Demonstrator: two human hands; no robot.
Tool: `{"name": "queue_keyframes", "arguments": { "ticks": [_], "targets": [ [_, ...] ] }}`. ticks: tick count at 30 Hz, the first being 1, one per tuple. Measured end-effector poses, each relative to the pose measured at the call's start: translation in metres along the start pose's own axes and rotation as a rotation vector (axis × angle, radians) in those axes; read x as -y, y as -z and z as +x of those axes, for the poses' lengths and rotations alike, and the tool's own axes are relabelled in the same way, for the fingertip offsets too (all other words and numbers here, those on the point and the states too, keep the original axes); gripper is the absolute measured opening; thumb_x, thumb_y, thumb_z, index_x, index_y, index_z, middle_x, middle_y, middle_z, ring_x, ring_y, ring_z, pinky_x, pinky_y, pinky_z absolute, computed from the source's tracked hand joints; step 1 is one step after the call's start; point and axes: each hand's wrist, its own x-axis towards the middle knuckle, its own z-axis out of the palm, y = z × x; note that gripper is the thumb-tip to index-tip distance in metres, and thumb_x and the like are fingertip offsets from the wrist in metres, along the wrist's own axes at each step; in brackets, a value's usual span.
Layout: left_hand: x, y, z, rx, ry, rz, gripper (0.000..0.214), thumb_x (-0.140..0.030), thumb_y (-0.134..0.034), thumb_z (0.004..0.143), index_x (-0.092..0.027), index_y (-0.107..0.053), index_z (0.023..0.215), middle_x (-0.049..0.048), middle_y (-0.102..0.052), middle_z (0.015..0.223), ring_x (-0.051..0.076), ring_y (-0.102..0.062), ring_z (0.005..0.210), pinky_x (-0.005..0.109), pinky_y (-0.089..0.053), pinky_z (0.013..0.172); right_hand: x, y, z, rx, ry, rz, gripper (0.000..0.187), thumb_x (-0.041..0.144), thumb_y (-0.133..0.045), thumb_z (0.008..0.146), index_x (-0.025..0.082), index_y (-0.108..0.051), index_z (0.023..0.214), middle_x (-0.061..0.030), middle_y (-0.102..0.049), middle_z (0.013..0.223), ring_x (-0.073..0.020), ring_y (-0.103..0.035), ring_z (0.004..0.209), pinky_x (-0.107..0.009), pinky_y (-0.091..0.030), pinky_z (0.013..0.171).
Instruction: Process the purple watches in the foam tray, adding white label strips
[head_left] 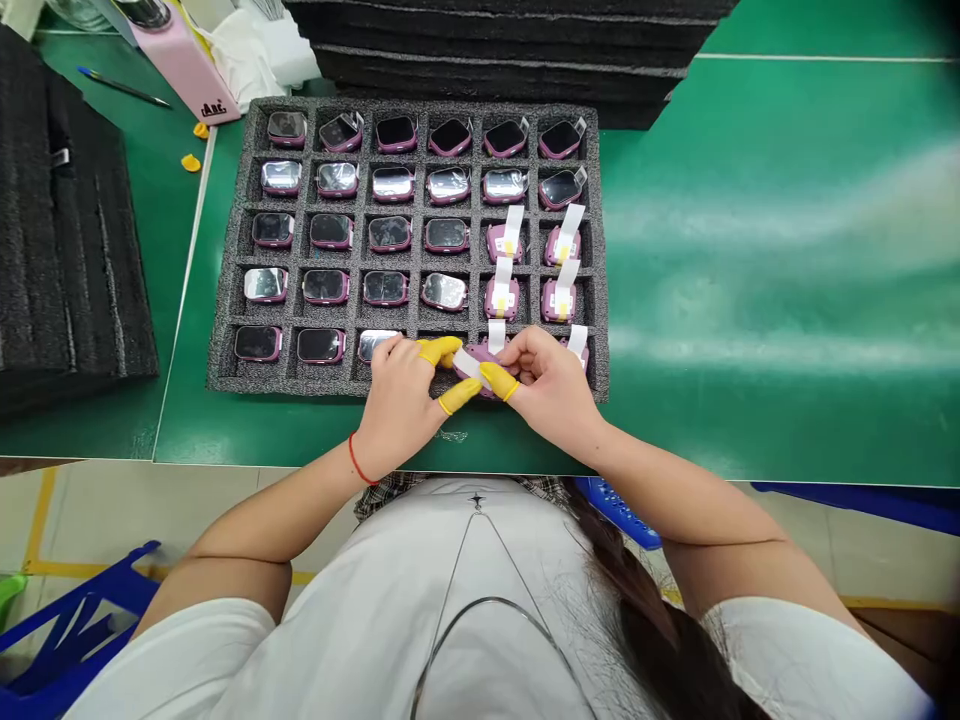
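Between my two hands is a purple smartwatch body, back side up, with a white strip across it. My left hand pinches its left end, with yellow finger cots on the thumb and index finger. My right hand is closed on the right side, its yellow-cotted thumb on the strip's end. Both hands are over the front row of a dark foam tray. Most watches in it, such as a front-left watch, lie screen up. Several at the right, including one watch, lie face down with white strips.
Stacked black foam trays stand behind and at the left. A pink bottle, white tissue, a pen and loose yellow finger cots lie at the back left of the green table.
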Motion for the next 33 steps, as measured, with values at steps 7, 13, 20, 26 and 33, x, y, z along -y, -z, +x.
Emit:
{"name": "queue_keyframes", "arguments": {
  "ticks": [7, 13, 20, 26, 33],
  "targets": [
    [0.000, 0.003, 0.010, 0.024, -0.055, -0.299, 0.046, -0.025, -0.058, 0.094, -0.021, -0.042, 0.137, 0.0042, -0.068, 0.110, 0.018, -0.061, 0.099, 0.036, -0.047, 0.095, 0.013, 0.012, 0.000, 0.150, 0.023, -0.495, 0.035, 0.027, -0.069, 0.079, 0.021, -0.038, 0.062, 0.0049, -0.047, 0.057, -0.0109, -0.037, 0.055, -0.027, -0.026, 0.055],
    [-0.003, -0.008, 0.012, -0.038, -0.122, -0.538, 0.046, -0.025, -0.052, 0.097, -0.031, -0.038, 0.141, 0.0049, -0.063, 0.122, 0.017, -0.062, 0.105, 0.036, -0.052, 0.097, 0.007, 0.022, 0.008, 0.192, 0.308, -0.414, 0.012, 0.022, -0.066, 0.083, 0.019, -0.056, 0.090, -0.0048, -0.060, 0.092, -0.0166, -0.052, 0.081, -0.029, -0.042, 0.068],
    [-0.010, -0.008, 0.006, -0.061, -0.043, -0.403, 0.070, -0.050, -0.069, 0.083, -0.025, -0.038, 0.140, 0.0112, -0.058, 0.132, 0.026, -0.056, 0.122, 0.049, -0.040, 0.112, 0.001, 0.015, 0.007, 0.159, 0.179, 0.014, 0.010, 0.012, -0.059, 0.081, 0.020, -0.054, 0.080, 0.0019, -0.055, 0.077, -0.0089, -0.051, 0.063, -0.023, -0.044, 0.056],
    [-0.008, -0.005, 0.006, 0.052, -0.115, -0.289, 0.017, -0.027, -0.059, 0.092, -0.024, -0.065, 0.107, 0.0042, -0.068, 0.120, 0.019, -0.063, 0.110, 0.053, -0.029, 0.118, 0.000, 0.017, 0.007, 0.169, 0.415, -0.053, 0.013, 0.007, -0.058, 0.081, 0.020, -0.061, 0.082, -0.0006, -0.058, 0.081, -0.0106, -0.056, 0.068, -0.024, -0.048, 0.058],
    [-0.001, -0.003, 0.007, -0.010, -0.134, -0.400, 0.012, -0.021, -0.060, 0.090, -0.021, -0.067, 0.100, 0.0047, -0.072, 0.113, 0.017, -0.066, 0.105, 0.050, -0.035, 0.115, 0.005, 0.034, 0.011, 0.345, 0.682, -0.263, 0.019, 0.010, -0.055, 0.087, 0.021, -0.069, 0.092, -0.0063, -0.064, 0.098, -0.0139, -0.064, 0.087, -0.029, -0.056, 0.073]
  ]
}}
